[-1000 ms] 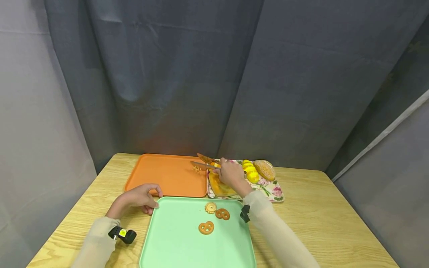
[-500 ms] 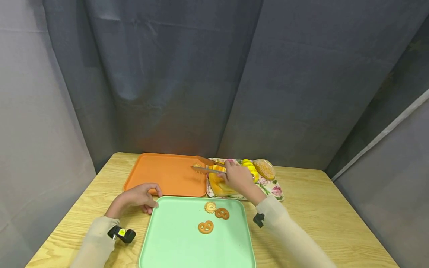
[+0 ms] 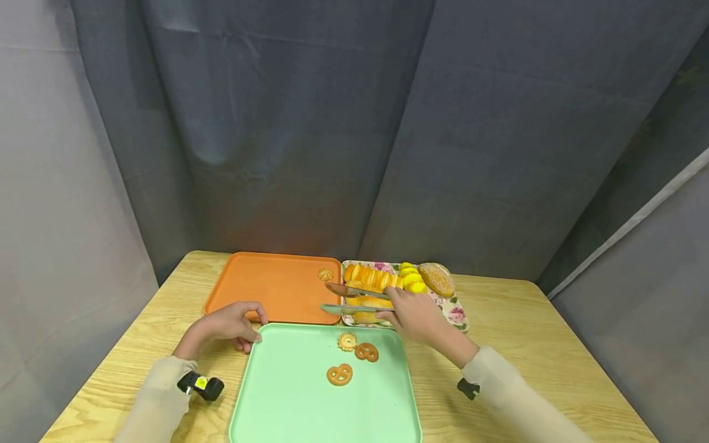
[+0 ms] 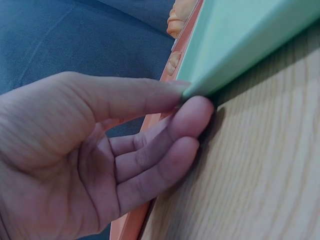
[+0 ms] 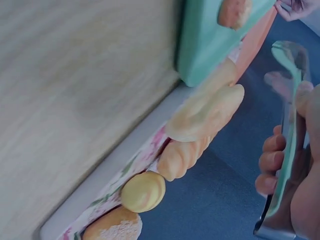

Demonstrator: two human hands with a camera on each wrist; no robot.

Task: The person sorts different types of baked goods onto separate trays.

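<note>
My left hand (image 3: 229,326) pinches the near-left corner region of the green tray (image 3: 288,394), thumb on the rim and a fingertip beneath, as the left wrist view shows. On that tray lie a round cookie (image 3: 347,342) and two pretzels, one darker (image 3: 367,352) and one lighter (image 3: 340,375). My right hand (image 3: 418,317) grips metal tongs (image 5: 290,150), their tips spread apart with nothing between them. The tongs hang over the left part of the flowered tray (image 3: 451,317) and the edge of the orange tray (image 3: 271,286). A swirled cookie (image 3: 325,274) lies on the orange tray.
The flowered tray bears a ridged long bread (image 3: 373,275), a flat bread (image 3: 365,317) partly behind the tongs, a yellow segmented bread (image 3: 412,278) and a sugared bun (image 3: 436,279). Wooden tabletop (image 3: 532,344) surrounds the trays. A grey curtain (image 3: 288,123) hangs behind.
The tongs have opened and drawn off the swirled cookie, which rests on the orange tray. My right hand has moved right and nearer me with them. My left hand stays put.
</note>
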